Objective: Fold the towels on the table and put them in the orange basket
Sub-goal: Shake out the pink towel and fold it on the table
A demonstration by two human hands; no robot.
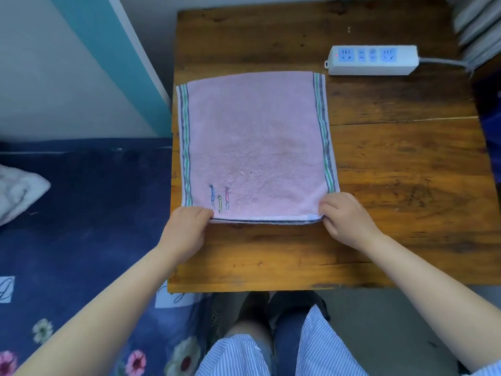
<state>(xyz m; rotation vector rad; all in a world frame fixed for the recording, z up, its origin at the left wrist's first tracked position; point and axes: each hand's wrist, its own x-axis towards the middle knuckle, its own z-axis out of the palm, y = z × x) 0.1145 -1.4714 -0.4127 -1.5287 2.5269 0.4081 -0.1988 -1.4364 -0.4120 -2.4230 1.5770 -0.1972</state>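
Pink terry, the towel [254, 142] lies flat on the wooden table [406, 164], already doubled once by the look of the two layers showing at its near edge, with its left striped border overhanging the table's left side. The left hand [187, 232] pinches the near-left corner and the right hand [344, 221] pinches the near-right corner, fingers curled over the stacked edges. The likely trouble is the layers sliding apart: if either pinch catches only the top layer, the next fold would come out skewed and the striped borders would no longer line up. The overhanging left edge could also drag on the table's side and pull the cloth crooked as it is lifted. A white power strip [372, 59] sits just beyond the towel's far-right corner, near enough that a fold carried away from the person might brush it or its cable. The orange basket is not in view, so where the folded towel must travel cannot be judged; a blue floral bedcover [81, 213] lies to the left
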